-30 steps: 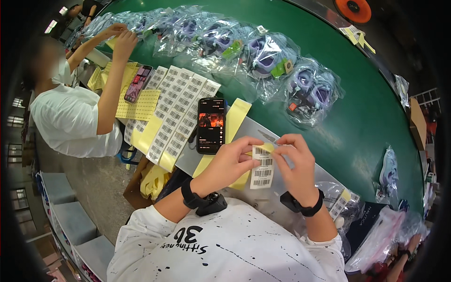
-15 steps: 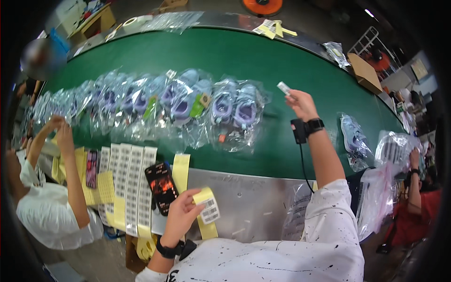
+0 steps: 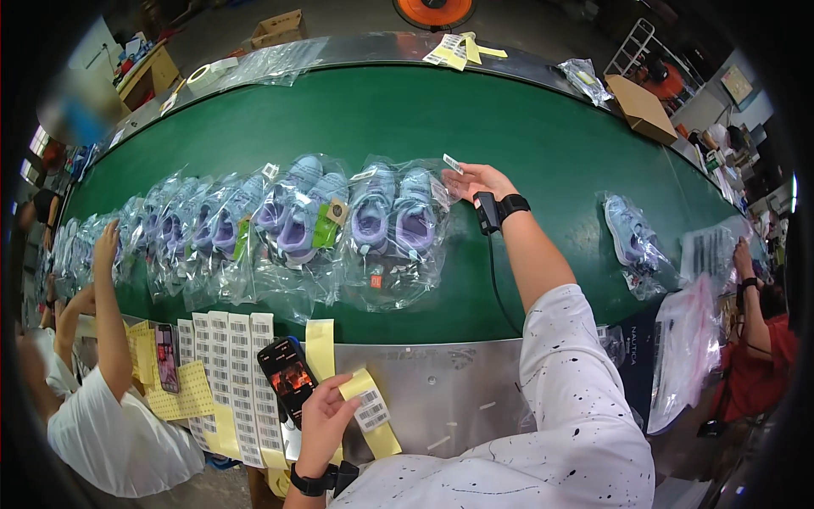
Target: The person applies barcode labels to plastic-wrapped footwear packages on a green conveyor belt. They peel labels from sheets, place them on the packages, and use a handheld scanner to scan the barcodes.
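While a small white barcode sticker (image 3: 453, 163) sits pinched at the fingertips (image 3: 462, 174) of the person's right hand (image 3: 481, 180), it hovers just above the green conveyor belt (image 3: 526, 127). Immediately left of those fingers lies a clear plastic bag holding a pair of lilac and blue shoes (image 3: 397, 214), the last in a long row of similar bagged shoes (image 3: 212, 225). A black wristband (image 3: 500, 208) circles that wrist. Nearer the body, the left hand (image 3: 326, 416) has its fingers curled, pinching a yellow backing strip carrying white barcode labels (image 3: 370, 414). Just left of these fingers rest a black smartphone (image 3: 288, 377) and white barcode label sheets (image 3: 233, 382). Another person's arm (image 3: 106, 297) reaches onto the belt farther left.
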The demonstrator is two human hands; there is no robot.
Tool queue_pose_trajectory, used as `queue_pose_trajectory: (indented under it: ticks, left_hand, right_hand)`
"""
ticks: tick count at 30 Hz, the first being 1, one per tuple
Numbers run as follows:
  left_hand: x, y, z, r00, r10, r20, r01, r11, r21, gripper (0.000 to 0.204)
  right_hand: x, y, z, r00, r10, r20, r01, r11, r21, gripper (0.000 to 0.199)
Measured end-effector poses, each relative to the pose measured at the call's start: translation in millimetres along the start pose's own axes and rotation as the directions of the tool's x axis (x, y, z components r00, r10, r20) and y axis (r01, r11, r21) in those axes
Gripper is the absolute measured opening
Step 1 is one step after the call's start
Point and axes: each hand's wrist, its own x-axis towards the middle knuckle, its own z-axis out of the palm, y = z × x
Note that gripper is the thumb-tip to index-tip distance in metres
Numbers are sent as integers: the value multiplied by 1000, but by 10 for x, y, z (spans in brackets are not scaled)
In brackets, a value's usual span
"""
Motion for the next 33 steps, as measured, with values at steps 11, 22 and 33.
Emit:
queue_pose_trajectory:
  ticks: [11, 22, 33]
  left_hand:
    - [63, -29, 110, 1000, -10, 25, 10, 1000, 19, 38]
    - [22, -24, 196, 1000, 6, 18, -6, 1000, 28, 38]
    - [34, -48, 300, 1000, 10, 28, -10, 1000, 10, 38]
  right_hand:
    - [-65, -39, 78, 991, -137, -5, 135, 980, -145, 20]
    - [10, 29, 150, 971, -211, -110, 184, 958, -219, 19]
    - [4, 96, 184, 929, -302, -212, 264, 946, -189, 16]
